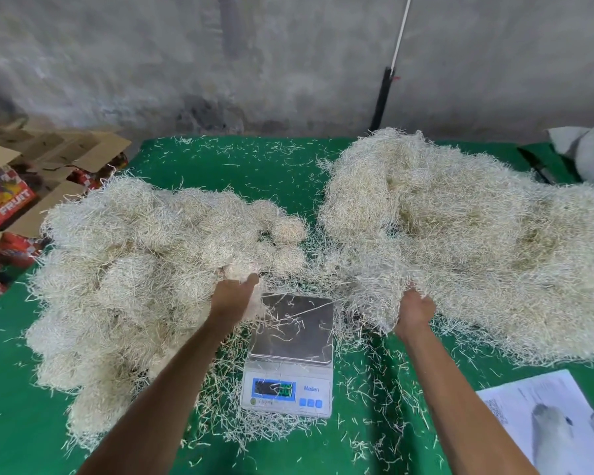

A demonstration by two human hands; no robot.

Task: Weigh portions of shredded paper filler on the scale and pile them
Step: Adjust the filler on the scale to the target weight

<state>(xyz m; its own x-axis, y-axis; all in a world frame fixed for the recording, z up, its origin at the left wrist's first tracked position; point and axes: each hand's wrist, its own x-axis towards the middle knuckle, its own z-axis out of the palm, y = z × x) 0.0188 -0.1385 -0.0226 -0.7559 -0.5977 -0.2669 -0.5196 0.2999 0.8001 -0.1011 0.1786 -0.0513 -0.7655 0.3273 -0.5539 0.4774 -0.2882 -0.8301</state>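
A small white digital scale [290, 351] with a steel platter stands on the green table; only a few loose strands lie on the platter. Left of it lies a wide pile of rounded clumps of shredded paper [134, 269]. Right of it spreads a big loose heap of shredded paper [460, 234]. My left hand [235, 296] holds a blurred clump of filler at the left pile's near edge, just beside the scale's back left corner. My right hand [415, 308] grips a tuft at the front edge of the right heap.
Green cloth table [220, 166] is littered with stray strands. Open cardboard boxes [31, 186] with red printing stand off the left edge. Printed paper sheets [549, 419] lie at the front right. A grey wall and a leaning pole [388, 84] stand behind.
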